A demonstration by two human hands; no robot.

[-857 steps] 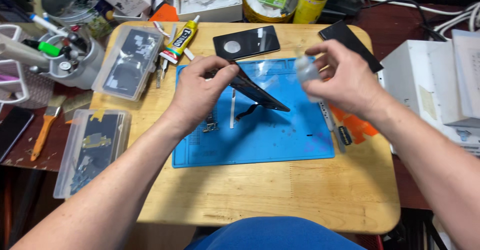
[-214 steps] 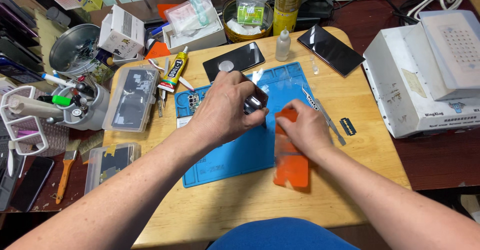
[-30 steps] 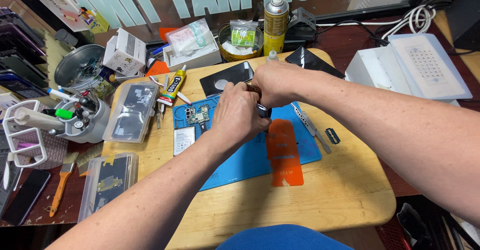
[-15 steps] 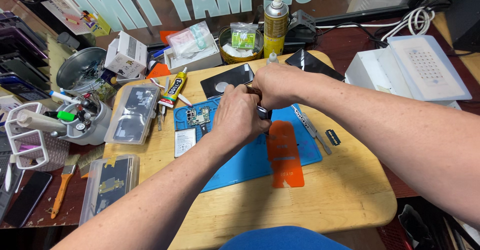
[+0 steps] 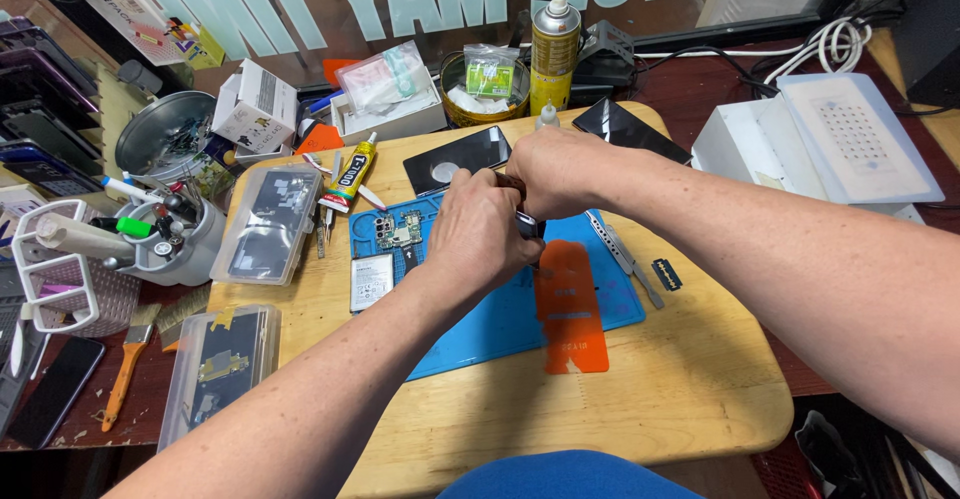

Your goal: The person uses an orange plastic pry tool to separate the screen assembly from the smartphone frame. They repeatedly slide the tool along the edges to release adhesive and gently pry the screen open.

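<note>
Landmark: I am taking the blue work mat [image 5: 480,324] on the wooden table [image 5: 680,399] as my reference for everything here.

Left hand: my left hand [image 5: 480,234] is curling over the mat's upper middle, fingers drawn together around a small dark part [image 5: 527,225]; my knuckles are hiding most of it, so I cannot tell exactly what it is.

Right hand: my right hand [image 5: 560,169] is closing just above the left, at the mat's top edge, fingers bunched and touching the same part; whether a thin tool is in it I cannot tell.

Thing in hand: the dark part is sitting between both hands, lifted a little off the mat's upper middle.

On the mat: an orange film sheet [image 5: 570,304] is lying just right of my hands; a circuit board [image 5: 398,231] and a grey battery [image 5: 371,281] are lying at the mat's left end; metal tweezers [image 5: 622,256] are resting across its right edge.

Off the mat: a glue tube [image 5: 350,174] is lying beyond the upper left corner; a black phone back [image 5: 455,162] is lying just past the top edge.

Doing it well: I am judging that steady, light pressure matters; keeping both wrists low near the mat, working over it so nothing small rolls onto the table, and not bending the part.
</note>
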